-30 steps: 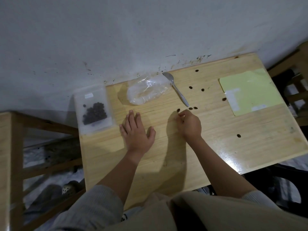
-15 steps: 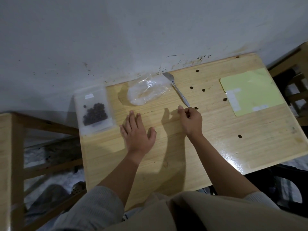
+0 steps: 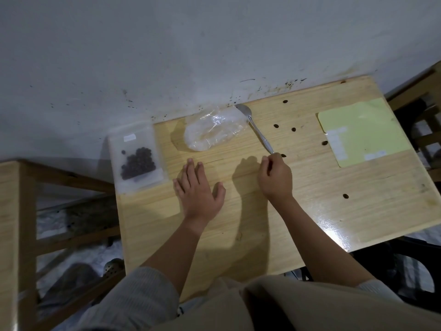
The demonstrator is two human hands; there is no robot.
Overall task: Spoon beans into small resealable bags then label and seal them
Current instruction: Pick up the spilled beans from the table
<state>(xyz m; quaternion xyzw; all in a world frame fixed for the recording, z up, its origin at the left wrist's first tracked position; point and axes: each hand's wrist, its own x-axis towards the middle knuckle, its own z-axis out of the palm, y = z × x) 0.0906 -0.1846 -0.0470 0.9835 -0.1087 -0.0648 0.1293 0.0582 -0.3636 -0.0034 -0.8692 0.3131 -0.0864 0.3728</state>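
Note:
My left hand (image 3: 198,189) lies flat and open on the wooden table (image 3: 238,235). My right hand (image 3: 276,177) has its fingers curled in a pinch at the tip of the metal spoon (image 3: 259,133) handle, apparently holding picked-up beans. One loose bean (image 3: 283,155) lies just beside its fingertips. More beans (image 3: 276,126) are scattered to the right. A crumpled clear plastic bag (image 3: 212,130) lies by the wall. A small resealable bag of dark beans (image 3: 137,161) with a white label hangs over the table's left edge.
A yellow-green label sheet (image 3: 365,130) with white stickers lies at the table's right. A stained wall (image 3: 214,56) backs the table. A wooden frame (image 3: 14,211) stands to the left and a wooden chair (image 3: 424,111) to the right.
My right hand moved right and slightly away along the table to the spoon handle's tip. Two beans that lay there no longer show. My left hand stayed put.

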